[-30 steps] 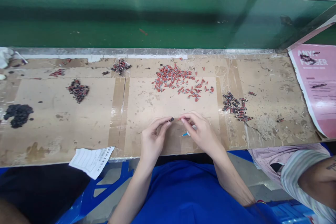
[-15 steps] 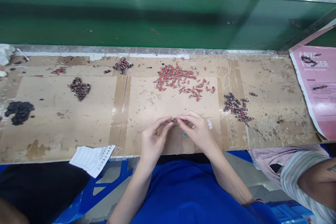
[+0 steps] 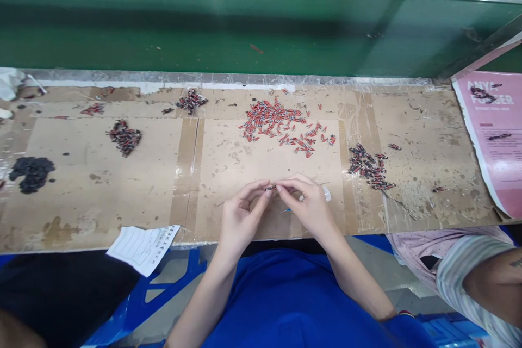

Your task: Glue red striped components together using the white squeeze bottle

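A tiny red-and-dark cylindrical part (image 3: 271,187) is pinched between the fingertips of the left hand (image 3: 240,217) and the right hand (image 3: 310,205), low over the worn, tape-patched cardboard work surface (image 3: 228,163). On each hand the thumb and forefinger are pressed together on the part, and the other fingers are curled loosely. Whether it is one piece or two being joined cannot be told at this size. A small white-and-blue object (image 3: 325,193) is partly hidden under the right hand; what it is cannot be made out.

Taking the scattered pile of small red parts (image 3: 281,125) as the landmark, the hands are found just nearer the person than it. To its right a darker heap of red-and-black parts (image 3: 369,167) is seen, and well beyond that a pink printed sheet (image 3: 491,136). To its left lie a small dark cluster (image 3: 191,100), another mixed cluster (image 3: 124,137) and, farthest off, a mound of black pieces (image 3: 31,172). Beyond the pile runs a green conveyor belt (image 3: 244,32). A white paper slip (image 3: 142,247) hangs over the table edge, left of the hands. Another person's striped sleeve (image 3: 468,277) is seen at the lower right.

The part could be lost if the pinch slips: so small a piece would likely bounce off the near edge or land among a sorted heap. A careless sweep of a wrist could also mix the neighbouring piles.
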### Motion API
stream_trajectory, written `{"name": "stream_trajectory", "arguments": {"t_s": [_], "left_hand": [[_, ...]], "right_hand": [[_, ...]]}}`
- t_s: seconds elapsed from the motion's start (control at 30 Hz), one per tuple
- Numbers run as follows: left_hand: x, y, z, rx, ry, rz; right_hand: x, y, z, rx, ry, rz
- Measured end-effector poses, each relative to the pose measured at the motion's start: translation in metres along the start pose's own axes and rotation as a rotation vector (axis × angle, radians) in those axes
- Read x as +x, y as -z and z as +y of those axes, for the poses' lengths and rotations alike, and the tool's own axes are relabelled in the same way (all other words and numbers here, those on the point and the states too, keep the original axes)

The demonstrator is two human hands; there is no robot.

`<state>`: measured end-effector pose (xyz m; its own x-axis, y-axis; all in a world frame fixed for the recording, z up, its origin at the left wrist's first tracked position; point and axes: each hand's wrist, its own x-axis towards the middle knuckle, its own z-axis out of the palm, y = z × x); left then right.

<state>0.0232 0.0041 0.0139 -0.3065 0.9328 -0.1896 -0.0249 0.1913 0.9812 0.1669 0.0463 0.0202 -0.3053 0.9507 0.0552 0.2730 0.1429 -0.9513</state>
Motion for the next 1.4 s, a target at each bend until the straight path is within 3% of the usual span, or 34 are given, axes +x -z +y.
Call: {"name": "stream_trajectory", "arguments": {"t_s": [0.3, 0.5, 0.67, 0.83, 0.97, 1.13, 1.3, 1.4], "left_hand": [[-0.005, -0.008, 0.004, -0.013, 0.008, 0.039], [-0.007, -0.012, 0.004, -0.058, 0.021, 0.035], [-0.008, -0.014, 0.015, -0.076, 0.032, 0.037], [-0.008, -0.014, 0.033, -0.062, 0.013, 0.033], [-0.01, -0.016, 0.041, -0.111, -0.022, 0.034], [-0.01, -0.023, 0.036, -0.157, -0.091, 0.057], [0.0, -0.025, 0.028, -0.086, -0.264, -0.052], [0.018, -0.009, 0.03, 0.081, -0.345, -0.137]], "right_hand": [[-0.007, -0.008, -0.005, -0.03, -0.011, 0.131], [-0.008, -0.008, -0.003, 0.102, -0.08, 0.119], [-0.008, -0.006, -0.004, 0.276, -0.191, 0.057], [-0.007, 0.0, -0.016, 0.236, -0.093, 0.057], [-0.007, 0.005, -0.026, 0.153, 0.028, 0.09], [-0.004, 0.006, -0.031, 0.091, 0.094, 0.137], [-0.001, 0.003, -0.028, 0.01, 0.084, 0.204], [0.0, 0.009, -0.021, -0.046, 0.076, 0.259]]}}
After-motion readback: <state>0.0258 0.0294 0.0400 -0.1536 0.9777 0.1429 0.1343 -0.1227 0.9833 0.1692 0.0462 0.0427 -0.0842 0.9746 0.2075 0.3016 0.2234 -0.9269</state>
